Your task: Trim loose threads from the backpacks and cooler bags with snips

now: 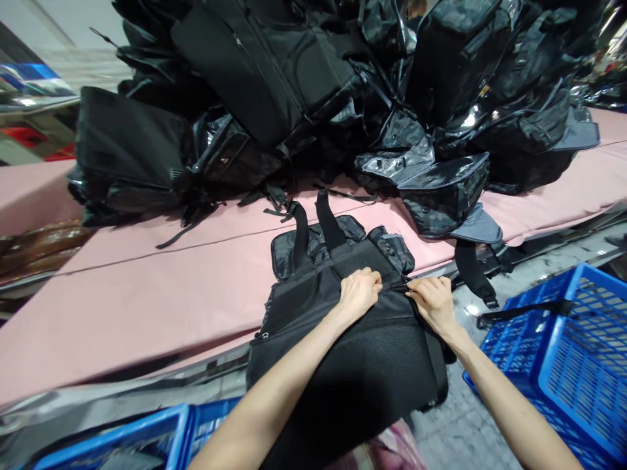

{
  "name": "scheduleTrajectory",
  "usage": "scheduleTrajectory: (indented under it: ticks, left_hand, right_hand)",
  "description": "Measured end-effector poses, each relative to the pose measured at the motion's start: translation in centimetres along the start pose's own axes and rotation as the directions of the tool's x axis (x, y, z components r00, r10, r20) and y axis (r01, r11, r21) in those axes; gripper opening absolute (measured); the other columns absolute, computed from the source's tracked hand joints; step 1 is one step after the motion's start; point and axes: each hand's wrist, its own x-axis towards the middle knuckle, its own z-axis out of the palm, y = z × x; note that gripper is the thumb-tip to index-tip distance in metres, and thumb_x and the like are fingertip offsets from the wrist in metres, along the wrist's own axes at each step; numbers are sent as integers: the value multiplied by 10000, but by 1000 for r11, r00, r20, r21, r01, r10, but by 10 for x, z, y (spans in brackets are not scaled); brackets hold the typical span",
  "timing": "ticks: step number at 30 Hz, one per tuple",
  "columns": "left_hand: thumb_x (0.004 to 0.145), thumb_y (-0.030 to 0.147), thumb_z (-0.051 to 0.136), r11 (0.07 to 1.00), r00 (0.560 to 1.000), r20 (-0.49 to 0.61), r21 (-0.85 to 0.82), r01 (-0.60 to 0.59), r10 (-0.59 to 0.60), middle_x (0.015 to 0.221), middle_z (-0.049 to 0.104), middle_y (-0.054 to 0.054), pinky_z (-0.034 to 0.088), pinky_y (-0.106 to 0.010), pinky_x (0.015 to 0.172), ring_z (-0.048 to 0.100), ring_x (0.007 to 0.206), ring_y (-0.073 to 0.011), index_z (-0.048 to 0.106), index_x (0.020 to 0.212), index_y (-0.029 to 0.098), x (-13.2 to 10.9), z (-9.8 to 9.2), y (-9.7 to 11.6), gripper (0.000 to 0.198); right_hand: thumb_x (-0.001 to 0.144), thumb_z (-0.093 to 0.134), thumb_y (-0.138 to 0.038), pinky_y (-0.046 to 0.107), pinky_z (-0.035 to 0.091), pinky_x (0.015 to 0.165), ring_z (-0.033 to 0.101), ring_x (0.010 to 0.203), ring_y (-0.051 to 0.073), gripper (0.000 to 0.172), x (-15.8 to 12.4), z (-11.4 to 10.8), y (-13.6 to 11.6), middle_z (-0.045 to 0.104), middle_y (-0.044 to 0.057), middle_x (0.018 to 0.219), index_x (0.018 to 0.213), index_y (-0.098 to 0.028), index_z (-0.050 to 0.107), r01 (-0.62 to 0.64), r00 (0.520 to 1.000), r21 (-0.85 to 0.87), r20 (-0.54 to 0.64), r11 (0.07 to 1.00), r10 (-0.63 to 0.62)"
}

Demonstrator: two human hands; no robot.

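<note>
A black backpack [382, 356] lies across the front edge of the pink-covered table, its near part hanging toward me. Two dark straps [330, 222] stretch from its far end onto the table. My left hand [360, 289] is closed, its fingers pinching the bag's black fabric near the middle. At the bag's right side, my right hand [434, 300] is also closed on a small dark part by the seam, perhaps a zipper end; the fingers hide most of it. A short dark strip of the bag shows between the two hands.
A large pile of black and camouflage backpacks [264, 72] covers the back of the pink table [161, 294]. One open camouflage bag [443, 196] sits at the table's front right. Blue plastic crates stand at lower right [582, 365] and lower left [183, 431]. A strap hangs over the right crate.
</note>
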Motion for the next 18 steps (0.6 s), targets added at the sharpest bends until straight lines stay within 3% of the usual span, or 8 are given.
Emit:
scheduleTrajectory:
  ticks: [8, 14, 18]
  left_hand:
    - [832, 264, 441, 1000, 1000, -26, 4, -9, 9, 869, 594, -7, 407, -263, 645, 555, 822, -172, 602, 828, 236, 2, 3, -1, 164]
    - [837, 263, 444, 1000, 1000, -30, -8, -5, 5, 858, 586, -14, 418, -269, 661, 551, 833, -178, 610, 836, 238, 4, 6, -4, 168]
    - [843, 272, 459, 999, 998, -61, -41, 6, -9, 875, 592, -29, 435, -278, 685, 549, 850, -185, 626, 872, 232, 4, 7, 2, 174]
  right_hand:
    - [881, 480, -255, 336, 258, 738, 563, 804, 159, 150, 9, 3, 4, 698, 14, 897, 861, -217, 624, 94, 995, 2, 39, 996, -94]
    - [855, 530, -281, 326, 302, 737, 574, 766, 160, 128, 10, -2, 5, 690, 33, 829, 842, -191, 621, 44, 997, 103, -70, 994, -37]
    - [842, 547, -267, 329, 312, 734, 586, 765, 166, 110, 10, -3, 8, 689, 25, 820, 863, -201, 632, 94, 994, 72, -60, 993, -90]
